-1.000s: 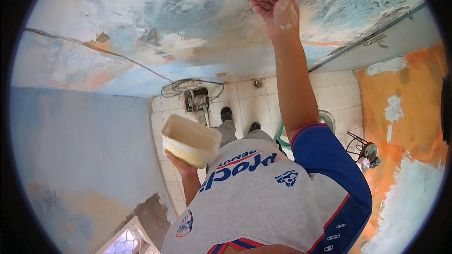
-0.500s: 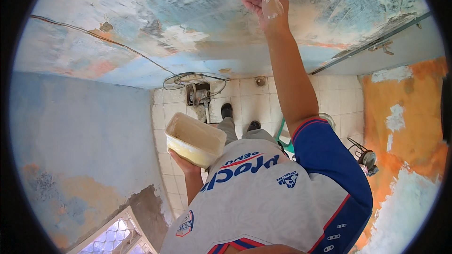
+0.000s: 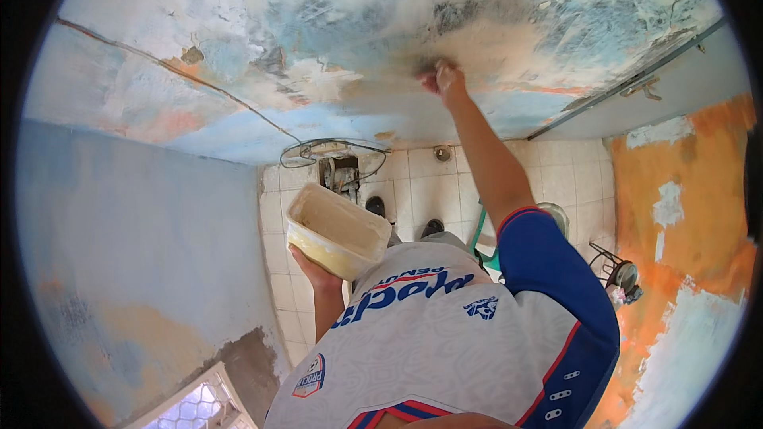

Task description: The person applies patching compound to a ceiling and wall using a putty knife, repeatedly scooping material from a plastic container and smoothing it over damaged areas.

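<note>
My left hand (image 3: 317, 272) is wrapped under and round the near left side of a pale yellow rectangular plastic tub (image 3: 330, 254). Whitish smears coat the tub's inside, and its open top tilts toward me. Ahead, my right hand (image 3: 447, 79) is closed against the patchy wall (image 3: 381, 56), its arm stretched out. Motion blurs its fingers, and whatever thin thing they grip is too unclear to name. Pale residue shows on the back of this hand. Around it the wall is mottled blue, white, orange and dark grey.
A cable (image 3: 183, 71) runs along the wall to a loose coil (image 3: 298, 155) beside a recessed box (image 3: 340, 173). A green-edged chair (image 3: 482, 238) stands under my right arm. A metal-framed object (image 3: 624, 274) sits by the orange wall (image 3: 683, 191). A window grille (image 3: 203, 401) is low left.
My right hand has swept down the wall, nearer to me and slightly left. The tub in my left hand has shifted a little to the right in view.
</note>
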### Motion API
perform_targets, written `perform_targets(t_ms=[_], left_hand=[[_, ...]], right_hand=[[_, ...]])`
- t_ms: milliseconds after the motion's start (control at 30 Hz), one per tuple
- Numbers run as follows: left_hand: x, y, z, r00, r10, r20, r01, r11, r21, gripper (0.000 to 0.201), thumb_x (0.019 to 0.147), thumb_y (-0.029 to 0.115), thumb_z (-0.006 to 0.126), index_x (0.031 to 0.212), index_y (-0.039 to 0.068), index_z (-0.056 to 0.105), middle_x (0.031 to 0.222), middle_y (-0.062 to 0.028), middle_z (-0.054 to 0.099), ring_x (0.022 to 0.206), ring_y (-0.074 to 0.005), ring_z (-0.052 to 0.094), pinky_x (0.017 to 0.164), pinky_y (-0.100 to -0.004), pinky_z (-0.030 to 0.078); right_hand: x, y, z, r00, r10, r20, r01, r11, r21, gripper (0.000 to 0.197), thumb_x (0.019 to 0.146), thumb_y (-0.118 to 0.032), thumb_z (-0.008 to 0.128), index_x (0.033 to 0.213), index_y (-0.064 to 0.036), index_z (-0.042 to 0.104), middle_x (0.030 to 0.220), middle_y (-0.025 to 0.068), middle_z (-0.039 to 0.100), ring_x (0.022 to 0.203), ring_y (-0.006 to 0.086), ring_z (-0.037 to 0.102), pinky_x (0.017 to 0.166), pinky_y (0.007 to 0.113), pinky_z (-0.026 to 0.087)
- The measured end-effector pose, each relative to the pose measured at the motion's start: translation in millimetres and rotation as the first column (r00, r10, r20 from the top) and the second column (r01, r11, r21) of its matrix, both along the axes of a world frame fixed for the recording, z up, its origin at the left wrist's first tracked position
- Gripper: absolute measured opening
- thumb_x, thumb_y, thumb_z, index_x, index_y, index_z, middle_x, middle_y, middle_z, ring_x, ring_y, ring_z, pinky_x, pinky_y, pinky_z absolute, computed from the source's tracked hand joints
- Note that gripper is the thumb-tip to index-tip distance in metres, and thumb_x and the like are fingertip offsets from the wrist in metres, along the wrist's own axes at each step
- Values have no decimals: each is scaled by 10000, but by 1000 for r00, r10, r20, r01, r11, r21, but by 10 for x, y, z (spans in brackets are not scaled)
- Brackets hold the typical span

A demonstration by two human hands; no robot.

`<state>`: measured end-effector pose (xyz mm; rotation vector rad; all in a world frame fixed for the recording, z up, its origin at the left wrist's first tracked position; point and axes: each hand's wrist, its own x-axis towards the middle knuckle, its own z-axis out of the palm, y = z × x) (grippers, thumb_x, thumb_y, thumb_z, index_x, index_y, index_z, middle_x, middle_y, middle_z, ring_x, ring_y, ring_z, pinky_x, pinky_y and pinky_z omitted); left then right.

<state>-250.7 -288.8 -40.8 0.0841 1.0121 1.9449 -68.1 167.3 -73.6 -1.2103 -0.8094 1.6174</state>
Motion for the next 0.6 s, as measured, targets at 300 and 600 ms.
perform_targets(t_ms=[300,600], left_hand=[[-833,471,1,995,-102,21,104,991,-80,747,977,667,287,1510,145,299,1518,-89,374,1376,-310,386,1121,-452,359],[-1521,1224,159,958,-284,31,285,958,-24,769,958,695,308,1509,159,303,1509,-79,385,1367,-293,391,1118,-449,364]], right_hand=[[260,-900,1647,940,-47,-338,167,928,334,310,932,-190,486,1157,-5,593,957,136,708,742,194,677,618,301,542],[124,-274,-499,935,-299,-192,281,953,-115,300,1015,-291,430,1000,-50,608,801,117,700,612,186,659,589,304,586]])
